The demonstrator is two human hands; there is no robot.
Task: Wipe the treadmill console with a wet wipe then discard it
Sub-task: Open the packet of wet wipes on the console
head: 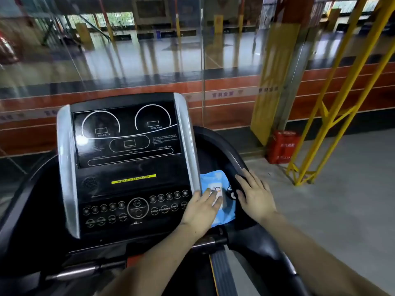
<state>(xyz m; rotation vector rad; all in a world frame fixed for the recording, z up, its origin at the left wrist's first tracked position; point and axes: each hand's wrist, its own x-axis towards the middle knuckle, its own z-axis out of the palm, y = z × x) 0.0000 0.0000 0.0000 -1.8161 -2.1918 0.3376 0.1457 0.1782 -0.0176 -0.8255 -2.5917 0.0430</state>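
Your blue wet-wipe pack [215, 196] lies just right of the treadmill console [128, 167]; your left hand [202, 210] rests flat on it, fingers spread, while your right hand [255, 196] lies open beside it, holding nothing

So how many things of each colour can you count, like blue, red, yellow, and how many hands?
Blue: 1, the blue plastic wet-wipe pack beside the black treadmill console
Red: 1, the red box on the floor
Yellow: 1, the yellow metal frame
Hands: 2, the left hand resting on the pack, the right hand next to it
Total: 5
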